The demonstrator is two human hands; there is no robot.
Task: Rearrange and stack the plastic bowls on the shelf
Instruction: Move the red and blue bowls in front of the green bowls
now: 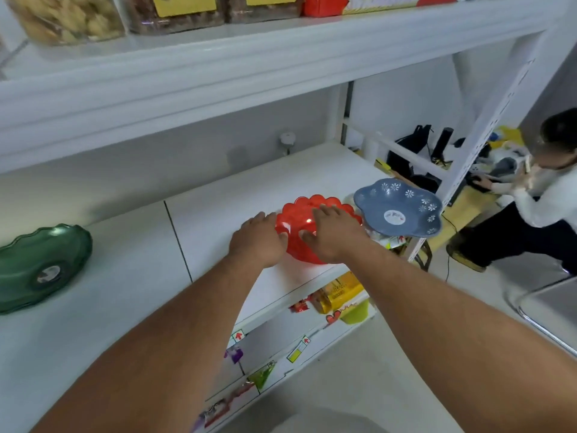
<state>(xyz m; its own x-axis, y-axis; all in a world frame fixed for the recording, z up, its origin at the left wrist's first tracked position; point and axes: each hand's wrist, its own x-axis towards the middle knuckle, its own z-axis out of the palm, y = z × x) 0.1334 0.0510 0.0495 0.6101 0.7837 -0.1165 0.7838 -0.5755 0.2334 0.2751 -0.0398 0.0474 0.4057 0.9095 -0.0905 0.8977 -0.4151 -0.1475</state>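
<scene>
Both hands are working on the translucent red plastic bowl with the scalloped rim (315,226), which is sitting on the white shelf board (218,195) near its front edge, toward the right end. The left hand (257,240) is pressing against the bowl's left wall w/ fingers curled round the rim; the right hand (332,231) is lying over the top, palm down, fingers spread across the opening and thumb hooking the near rim — so both are in contact w/ the bowl, but I can't tell whether they're truly clamping it or just resting on it. The blue flower-shaped plastic bowl with white daisy print (399,207) is sitting just beside the red one on its right, raised a bit on what looks like packets underneath, its rim overhanging and about touching the red rim. The dark green wavy-edged plastic bowl (40,267) is lying well apart, far left on the same board. The relation that matters — the blue bowl is adjacent on the right-hand side, the green one a long reach to the left. Judging from that, stacking red w/ blue is the short move, and the right hand is nearer for it; going to green means carrying the red bowl leftward across the board.
</scene>
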